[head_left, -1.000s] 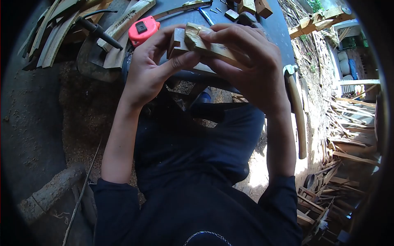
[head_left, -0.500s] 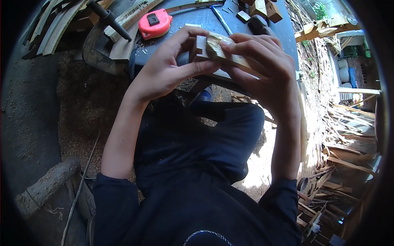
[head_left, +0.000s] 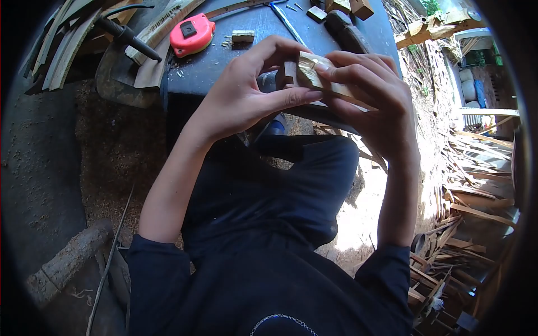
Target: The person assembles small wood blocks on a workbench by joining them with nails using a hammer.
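Observation:
Over the near edge of the workbench, my left hand (head_left: 246,92) is closed, thumb below and fingers above, around a small notched wooden block (head_left: 288,73). My right hand (head_left: 378,89) pinches a paler piece of wood (head_left: 311,66) with a rough, chipped end, its thumb and forefinger on top. The two pieces overlap in this view, and my left thumb lies along the lower side of the pale one. My fingers hide much of both pieces.
A red tape measure (head_left: 192,35), a small wood offcut (head_left: 242,36) and a blue pen (head_left: 288,23) lie on the bench (head_left: 224,61). A dark-handled tool (head_left: 347,31) and wood blocks sit at the back right. At left, a clamp (head_left: 131,42) stands by wooden strips.
My hands, still holding the wood, have shifted slightly right. The bench items appear further left in view, and the small offcut now shows fully beside my left hand.

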A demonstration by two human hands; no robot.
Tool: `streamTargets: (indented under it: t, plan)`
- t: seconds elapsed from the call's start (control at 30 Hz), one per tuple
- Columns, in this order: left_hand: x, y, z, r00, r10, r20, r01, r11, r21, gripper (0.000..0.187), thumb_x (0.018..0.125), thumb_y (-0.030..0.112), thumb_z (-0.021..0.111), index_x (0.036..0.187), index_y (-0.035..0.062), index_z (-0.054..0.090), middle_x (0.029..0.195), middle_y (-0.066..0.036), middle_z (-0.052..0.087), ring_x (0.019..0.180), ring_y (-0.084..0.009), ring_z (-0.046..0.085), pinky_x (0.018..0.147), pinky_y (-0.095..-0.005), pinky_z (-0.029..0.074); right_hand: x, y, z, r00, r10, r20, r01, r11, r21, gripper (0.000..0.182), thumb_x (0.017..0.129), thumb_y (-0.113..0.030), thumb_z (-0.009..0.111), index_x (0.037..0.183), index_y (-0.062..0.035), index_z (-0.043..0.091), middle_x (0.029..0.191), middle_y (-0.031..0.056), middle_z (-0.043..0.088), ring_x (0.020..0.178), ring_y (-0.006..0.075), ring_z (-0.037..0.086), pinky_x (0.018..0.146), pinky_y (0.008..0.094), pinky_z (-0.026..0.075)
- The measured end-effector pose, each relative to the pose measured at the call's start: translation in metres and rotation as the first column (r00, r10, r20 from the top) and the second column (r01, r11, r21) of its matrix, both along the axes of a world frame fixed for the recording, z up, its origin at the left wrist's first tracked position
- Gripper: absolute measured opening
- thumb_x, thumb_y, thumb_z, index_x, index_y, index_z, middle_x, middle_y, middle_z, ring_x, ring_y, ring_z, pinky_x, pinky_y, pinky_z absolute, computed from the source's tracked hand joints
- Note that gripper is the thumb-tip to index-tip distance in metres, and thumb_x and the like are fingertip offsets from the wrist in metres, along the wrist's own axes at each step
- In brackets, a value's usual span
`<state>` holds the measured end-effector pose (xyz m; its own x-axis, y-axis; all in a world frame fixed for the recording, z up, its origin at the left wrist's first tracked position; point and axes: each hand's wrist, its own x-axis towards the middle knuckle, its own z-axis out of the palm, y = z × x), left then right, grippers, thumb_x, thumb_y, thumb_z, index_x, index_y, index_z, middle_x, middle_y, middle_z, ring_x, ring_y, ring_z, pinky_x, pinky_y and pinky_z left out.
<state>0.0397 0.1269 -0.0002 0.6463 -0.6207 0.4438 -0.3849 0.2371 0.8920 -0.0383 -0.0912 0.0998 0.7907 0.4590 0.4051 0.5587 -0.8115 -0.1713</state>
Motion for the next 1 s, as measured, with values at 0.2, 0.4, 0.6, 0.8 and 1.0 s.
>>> streamTargets:
  t: [0.2, 0.4, 0.6, 0.8, 1.0]
  plan:
    - [-0.002, 0.000, -0.004, 0.999, 0.005, -0.046, -0.006, 0.999, -0.034, 0.052, 0.091, 0.010, 0.082, 0.135, 0.0017, 0.055, 0.129, -0.009, 0.067, 0.123, -0.0164, 0.063, 0.108, -0.0337, 0.050, 0.001, -0.002, 0.001, 0.999, 0.029, 0.019, -0.028, 0.998, -0.049, 0.035, 0.073, -0.009, 0.087, 0.106, -0.0115, 0.077, 0.115, 0.0080, 0.076, 0.106, 0.0260, 0.071, 0.096, 0.0387, 0.049]
    - [-0.002, -0.003, -0.007, 0.998, 0.035, -0.052, -0.040, 0.995, -0.093, 0.051, 0.088, 0.021, 0.086, 0.128, 0.0023, 0.061, 0.120, -0.012, 0.071, 0.116, -0.0224, 0.071, 0.104, -0.0375, 0.056, 0.005, -0.008, 0.003, 0.996, 0.085, 0.029, -0.083, 0.995, -0.054, 0.036, 0.074, -0.011, 0.088, 0.108, -0.0129, 0.079, 0.116, 0.0076, 0.076, 0.107, 0.0262, 0.071, 0.095, 0.0392, 0.050]
    - [-0.006, -0.002, 0.000, 0.998, 0.049, -0.027, -0.050, 0.998, -0.029, 0.053, 0.088, 0.007, 0.084, 0.134, -0.0001, 0.059, 0.125, -0.010, 0.070, 0.117, -0.0162, 0.067, 0.101, -0.0322, 0.055, 0.005, -0.008, 0.002, 0.996, 0.085, 0.021, -0.084, 0.995, -0.054, 0.036, 0.074, -0.010, 0.089, 0.109, -0.0139, 0.079, 0.115, 0.0074, 0.076, 0.106, 0.0266, 0.071, 0.093, 0.0388, 0.051]
    - [-0.005, -0.007, -0.009, 0.988, 0.149, 0.041, -0.146, 0.987, -0.072, 0.053, 0.085, 0.022, 0.088, 0.130, 0.0021, 0.068, 0.115, -0.011, 0.076, 0.106, -0.0177, 0.074, 0.093, -0.0317, 0.060, 0.002, -0.009, 0.004, 0.998, 0.067, 0.012, -0.066, 0.994, -0.084, 0.038, 0.074, -0.015, 0.090, 0.110, -0.0152, 0.080, 0.117, 0.0068, 0.075, 0.109, 0.0255, 0.070, 0.095, 0.0388, 0.049]
    - [-0.005, -0.007, -0.010, 0.974, 0.180, 0.137, -0.168, 0.981, -0.095, 0.051, 0.087, 0.016, 0.086, 0.132, 0.0005, 0.067, 0.115, -0.013, 0.077, 0.105, -0.0191, 0.075, 0.094, -0.0319, 0.059, -0.012, -0.010, 0.030, 0.994, -0.001, 0.107, 0.020, 0.984, -0.178, 0.043, 0.078, -0.018, 0.089, 0.120, -0.0186, 0.079, 0.127, 0.0075, 0.073, 0.116, 0.0240, 0.068, 0.098, 0.0393, 0.049]
